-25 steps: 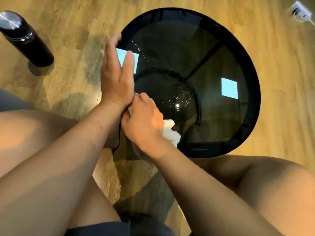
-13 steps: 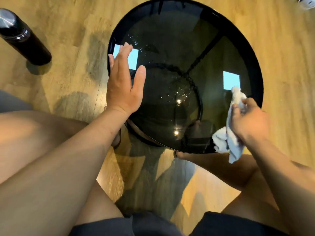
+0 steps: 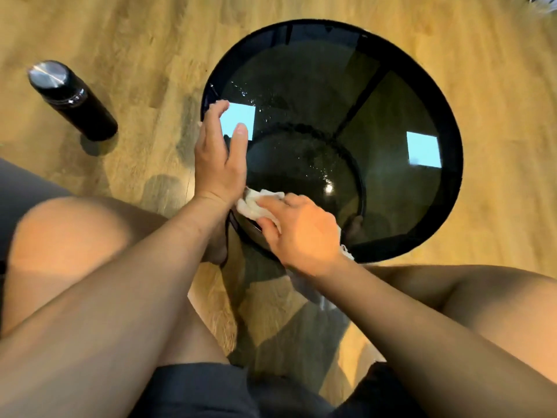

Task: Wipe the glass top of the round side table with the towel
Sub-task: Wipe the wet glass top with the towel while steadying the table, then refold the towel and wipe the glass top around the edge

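The round side table [image 3: 452, 188] has a dark glass top in a black rim, with water droplets scattered over its left and middle parts. My right hand [image 3: 301, 233] presses a crumpled white towel [image 3: 256, 205] onto the near left edge of the glass. My left hand [image 3: 220, 158] rests flat against the table's left rim, fingers straight and apart, holding nothing. The towel touches my left wrist.
A black bottle [image 3: 72, 101] with a silver cap stands on the wooden floor [image 3: 135, 40] to the left of the table. My bare knees flank the table's near side. A white object [image 3: 545, 1] lies at the far right corner.
My right hand has swept the towel from the table's right edge back to the near left edge, beside my left wrist. My left hand stays on the left rim.
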Demonstrator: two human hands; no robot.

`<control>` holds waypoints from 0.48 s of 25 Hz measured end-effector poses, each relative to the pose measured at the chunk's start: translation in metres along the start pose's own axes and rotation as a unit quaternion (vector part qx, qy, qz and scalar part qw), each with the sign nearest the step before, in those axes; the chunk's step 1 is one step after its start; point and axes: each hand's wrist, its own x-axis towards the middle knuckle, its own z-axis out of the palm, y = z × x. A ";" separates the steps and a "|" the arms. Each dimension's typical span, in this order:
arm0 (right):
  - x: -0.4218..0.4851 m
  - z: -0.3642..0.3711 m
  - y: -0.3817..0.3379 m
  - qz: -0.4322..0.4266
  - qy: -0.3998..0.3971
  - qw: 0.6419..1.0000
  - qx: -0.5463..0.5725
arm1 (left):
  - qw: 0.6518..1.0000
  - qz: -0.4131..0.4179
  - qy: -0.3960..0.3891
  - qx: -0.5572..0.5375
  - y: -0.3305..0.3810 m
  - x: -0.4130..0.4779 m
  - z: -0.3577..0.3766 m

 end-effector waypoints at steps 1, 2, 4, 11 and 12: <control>-0.025 -0.011 0.028 0.001 -0.024 0.999 -0.027 | 1.000 0.011 -0.019 0.015 0.006 -0.009 0.001; -0.048 -0.025 0.059 0.020 -0.048 0.997 -0.061 | 0.999 0.018 -0.038 0.028 0.012 -0.019 0.002; -0.081 -0.052 0.125 0.091 -0.072 0.985 -0.129 | 0.996 0.026 -0.073 0.041 0.024 -0.040 0.001; -0.066 -0.096 0.123 0.320 0.143 0.854 0.384 | 0.949 -0.128 -0.280 -0.075 0.073 -0.116 0.011; -0.066 -0.092 0.101 0.316 0.133 0.803 0.487 | 0.924 -0.149 -0.335 -0.106 0.082 -0.130 0.014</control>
